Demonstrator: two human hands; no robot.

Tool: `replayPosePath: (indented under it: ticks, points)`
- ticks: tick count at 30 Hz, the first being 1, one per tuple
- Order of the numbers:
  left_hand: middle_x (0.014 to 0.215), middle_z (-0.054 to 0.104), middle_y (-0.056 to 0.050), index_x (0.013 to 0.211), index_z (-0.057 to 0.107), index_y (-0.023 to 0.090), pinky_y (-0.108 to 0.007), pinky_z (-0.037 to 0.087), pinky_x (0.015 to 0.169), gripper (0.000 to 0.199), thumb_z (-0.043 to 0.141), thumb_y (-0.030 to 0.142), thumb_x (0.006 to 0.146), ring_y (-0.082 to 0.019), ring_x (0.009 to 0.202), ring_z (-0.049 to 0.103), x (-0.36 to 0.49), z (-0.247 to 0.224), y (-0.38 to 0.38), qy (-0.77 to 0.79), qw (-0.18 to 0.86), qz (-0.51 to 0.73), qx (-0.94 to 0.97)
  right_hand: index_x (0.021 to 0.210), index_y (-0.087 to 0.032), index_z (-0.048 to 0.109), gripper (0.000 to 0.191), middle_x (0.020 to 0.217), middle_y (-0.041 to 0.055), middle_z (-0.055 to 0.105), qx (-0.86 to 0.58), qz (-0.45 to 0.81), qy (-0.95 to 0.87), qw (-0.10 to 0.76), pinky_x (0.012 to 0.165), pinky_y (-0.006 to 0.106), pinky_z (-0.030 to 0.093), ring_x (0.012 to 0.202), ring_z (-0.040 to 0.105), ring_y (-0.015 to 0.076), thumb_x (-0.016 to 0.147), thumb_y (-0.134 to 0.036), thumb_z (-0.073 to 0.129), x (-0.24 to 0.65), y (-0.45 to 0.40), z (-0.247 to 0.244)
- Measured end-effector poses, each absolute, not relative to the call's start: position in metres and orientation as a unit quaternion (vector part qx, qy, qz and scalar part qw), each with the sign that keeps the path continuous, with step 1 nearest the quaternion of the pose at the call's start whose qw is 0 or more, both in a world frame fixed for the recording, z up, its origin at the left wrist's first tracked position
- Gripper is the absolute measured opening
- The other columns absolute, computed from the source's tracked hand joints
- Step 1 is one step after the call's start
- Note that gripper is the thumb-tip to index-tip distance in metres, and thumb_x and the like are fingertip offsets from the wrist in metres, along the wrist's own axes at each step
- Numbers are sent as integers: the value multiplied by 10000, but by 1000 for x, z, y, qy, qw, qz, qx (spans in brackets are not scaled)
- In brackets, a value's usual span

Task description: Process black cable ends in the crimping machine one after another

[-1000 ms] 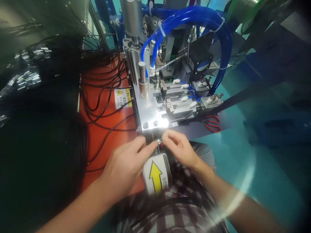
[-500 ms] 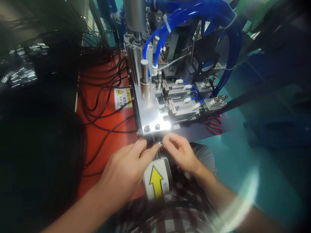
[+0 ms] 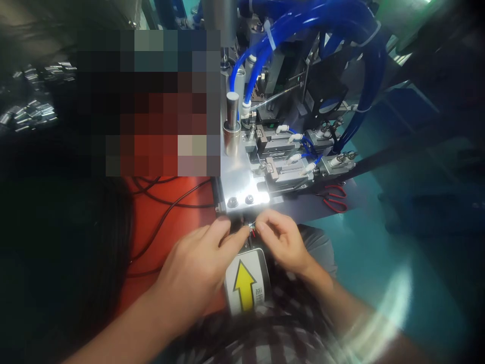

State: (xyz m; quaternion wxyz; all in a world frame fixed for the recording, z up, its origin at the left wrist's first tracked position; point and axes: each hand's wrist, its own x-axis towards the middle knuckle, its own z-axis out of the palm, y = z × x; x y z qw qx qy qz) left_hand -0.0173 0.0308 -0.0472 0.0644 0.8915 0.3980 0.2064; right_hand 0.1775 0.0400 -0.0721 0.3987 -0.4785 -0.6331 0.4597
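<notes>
Thin coloured wire ends [image 3: 251, 228], some red, show between my fingertips just in front of the machine's shiny metal plate [image 3: 239, 182]. My left hand [image 3: 202, 253] reaches in from the left, its index fingertip at the wires and its thumb by the plate's front edge. To the right of the wires, my right hand [image 3: 282, 237] is closed in a pinch, thumb and index finger together. What lies inside that pinch is too small to make out. A white label with a yellow arrow [image 3: 244, 285] sits just below the hands.
Black cables [image 3: 166, 217] lie on the red surface [image 3: 151, 242] at the left. Behind the plate stand pneumatic cylinders [image 3: 290, 172] with thick blue hoses [image 3: 364, 76]. Red-handled pliers [image 3: 335, 198] rest right of the machine. A blurred block covers the upper left.
The view has shifted slightly, so the machine appears a little further right. Both hands keep nearly the same pose at the wires.
</notes>
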Motion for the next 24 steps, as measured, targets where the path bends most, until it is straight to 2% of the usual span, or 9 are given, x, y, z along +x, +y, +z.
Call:
replayPosePath:
  ticks: [7, 18, 24]
  points:
    - [823, 551, -43, 1204, 566, 181, -265, 397, 512, 409, 400, 45, 855, -162, 615, 512, -17, -47, 30, 403, 79, 205, 889, 717, -196, 491, 185, 662, -11, 486, -460, 406, -677, 407, 590, 268, 367, 611, 442, 130, 901, -176, 475, 179, 40, -73]
    - [827, 544, -48, 1210, 562, 179, -277, 413, 527, 406, 412, 52, 855, -171, 617, 518, -16, -49, 29, 406, 85, 206, 886, 670, -197, 450, 243, 646, -17, 419, -529, 499, -566, 388, 568, 255, 352, 622, 411, 131, 902, -263, 480, 171, 35, -65]
    - [840, 546, -52, 1224, 561, 189, -274, 415, 524, 373, 407, 112, 893, -172, 633, 524, -17, -50, 28, 407, 88, 207, 885, 690, -201, 476, 212, 639, -13, 459, -486, 425, -647, 406, 565, 270, 361, 589, 423, 132, 901, -219, 471, 175, 38, -73]
